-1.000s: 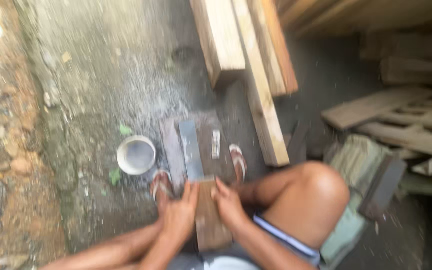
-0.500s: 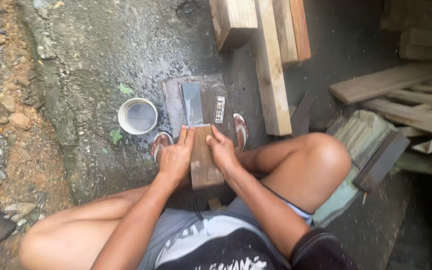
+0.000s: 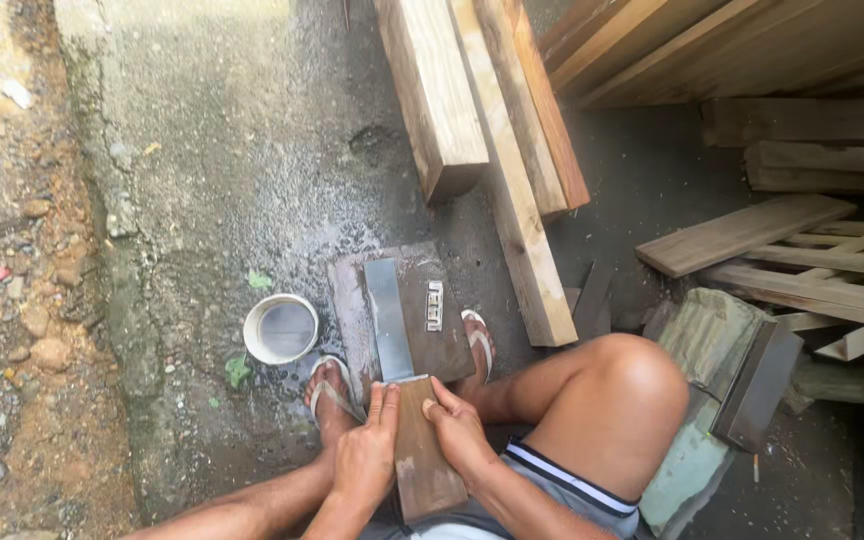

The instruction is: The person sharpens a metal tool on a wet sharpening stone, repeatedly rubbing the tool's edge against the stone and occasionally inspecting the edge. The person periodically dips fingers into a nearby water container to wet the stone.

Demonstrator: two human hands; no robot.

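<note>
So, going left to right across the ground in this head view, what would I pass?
Stony dirt strip → white bowl → left hand → right hand → long pale plank → raised knee → greenish block → stacked timber.

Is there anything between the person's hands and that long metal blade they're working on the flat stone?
Nothing visible. Both the left hand and right hand press directly on the wooden block holding the metal blade, which lies flat on the dark stone slab.
</note>
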